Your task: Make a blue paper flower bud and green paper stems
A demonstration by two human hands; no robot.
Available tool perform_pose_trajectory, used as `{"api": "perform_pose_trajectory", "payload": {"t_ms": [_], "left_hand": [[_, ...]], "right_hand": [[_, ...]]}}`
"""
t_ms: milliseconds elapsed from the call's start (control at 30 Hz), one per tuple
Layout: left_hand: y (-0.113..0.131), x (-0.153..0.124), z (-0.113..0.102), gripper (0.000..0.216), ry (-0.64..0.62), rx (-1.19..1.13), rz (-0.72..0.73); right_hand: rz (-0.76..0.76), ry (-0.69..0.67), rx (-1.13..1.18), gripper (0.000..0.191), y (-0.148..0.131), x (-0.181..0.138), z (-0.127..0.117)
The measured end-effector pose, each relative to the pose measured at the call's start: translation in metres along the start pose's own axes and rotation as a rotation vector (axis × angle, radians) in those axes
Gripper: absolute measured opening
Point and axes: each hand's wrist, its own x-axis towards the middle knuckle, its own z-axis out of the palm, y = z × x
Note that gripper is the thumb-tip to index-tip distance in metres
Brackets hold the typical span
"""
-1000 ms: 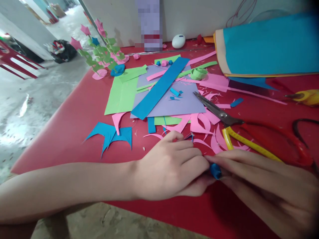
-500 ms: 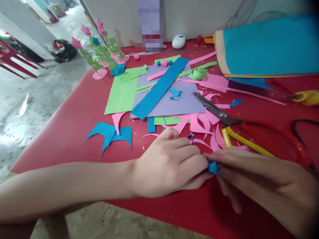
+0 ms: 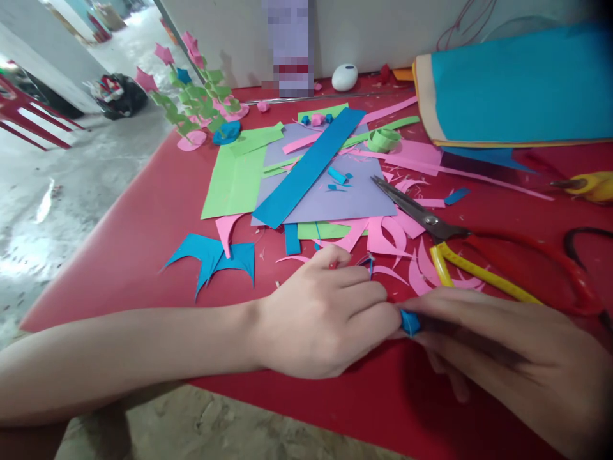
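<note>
A small folded blue paper star (image 3: pixel 410 323) is pinched between my two hands above the red table, near its front edge. My left hand (image 3: pixel 330 313) comes in from the left with curled fingers, its index finger and thumb at the star's left side. From the right, my right hand (image 3: pixel 502 345) grips the star's other side between fingertips and thumb. Parts of the star are hidden by the fingers. Just beyond my hands lie curved pink paper scraps (image 3: pixel 383 243) and scissors (image 3: pixel 431 220) with red handles, their blades partly apart.
Green paper (image 3: pixel 234 172), a purple sheet (image 3: pixel 335 191) and a blue strip (image 3: pixel 311 169) overlap mid-table. Paper flowers (image 3: pixel 186 96) stand at the back left. A yellow tape measure (image 3: pixel 483 271) crosses by the scissors. Blue folded sheets (image 3: pixel 522 89) and a white mouse-like object (image 3: pixel 345 77) lie at the back.
The blue star has turned slightly between my fingers, showing a different face. Both hands keep nearly the same place, still holding it; the view has shifted a little.
</note>
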Motion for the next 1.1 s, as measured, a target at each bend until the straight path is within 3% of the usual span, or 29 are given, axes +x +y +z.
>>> {"api": "perform_pose_trajectory", "payload": {"t_ms": [200, 400, 600, 767, 1100], "left_hand": [[0.0, 0.0, -0.001, 0.023, -0.008, -0.046, 0.013], [-0.002, 0.001, 0.0, 0.02, -0.076, -0.057, 0.02], [-0.002, 0.002, 0.001, 0.021, -0.104, -0.054, 0.018], [-0.001, 0.002, 0.003, 0.023, -0.121, -0.048, -0.011], [0.001, 0.002, 0.004, 0.027, -0.183, -0.086, -0.051]], "right_hand": [[-0.029, -0.006, -0.149, 0.012, 0.002, -0.01, -0.005], [-0.348, -0.083, -0.284, 0.024, 0.006, -0.01, -0.005], [-0.241, -0.097, -0.29, 0.029, 0.0, 0.001, 0.0], [-0.399, -0.139, -0.299, 0.049, -0.002, 0.008, -0.004], [-0.37, -0.086, -0.291, 0.051, -0.004, 0.009, -0.005]]}}
